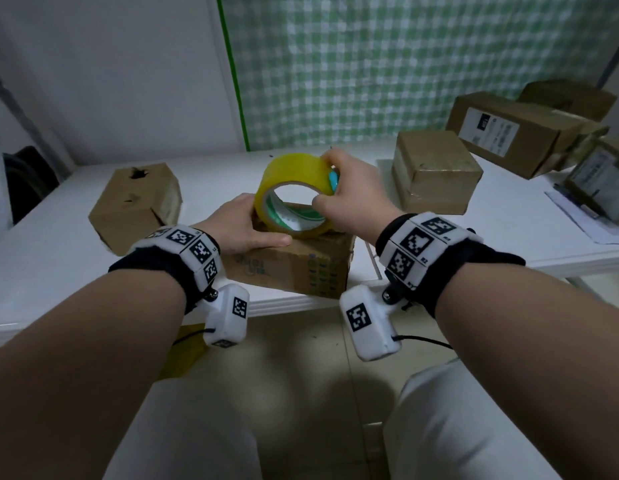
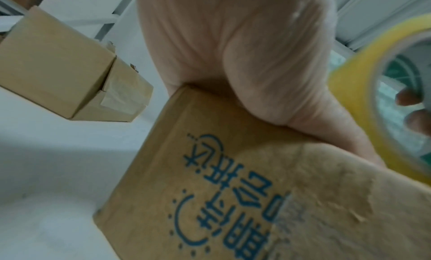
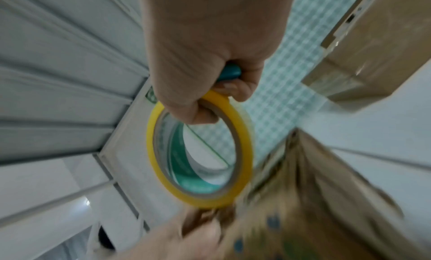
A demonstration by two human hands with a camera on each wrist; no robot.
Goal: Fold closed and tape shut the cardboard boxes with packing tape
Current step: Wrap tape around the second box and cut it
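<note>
1. Right hand [image 1: 349, 195] grips the yellow tape roll [image 1: 294, 192] at its upper right edge, thumb inside the core and fingers curled over the outer band; a small teal object [image 3: 229, 74] is tucked in the same hand against the roll.
2. Left hand [image 1: 247, 225] lies flat on top of the printed box [image 1: 301, 265], fingers straight and pressing down at the box's left part, thumb along the near top edge.
3. Standing on edge at the centre of the head view, the roll has its lower rim touching the top of the printed box, just beside the left hand's fingertips.
4. That box, with blue printing on its near side, sits at the front edge of the white table [image 1: 59, 258], centre frame.
5. At centre left of the frame a plain box [image 1: 135, 206] with a torn dark patch on top rests on the table, apart from the hands.
6. Right of centre sits a taped box [image 1: 436, 171]; behind it, at upper right, a labelled box [image 1: 509, 133] lies among further cartons.
7. Green checked cloth [image 1: 405, 64] hangs behind the table across the upper frame.
</note>
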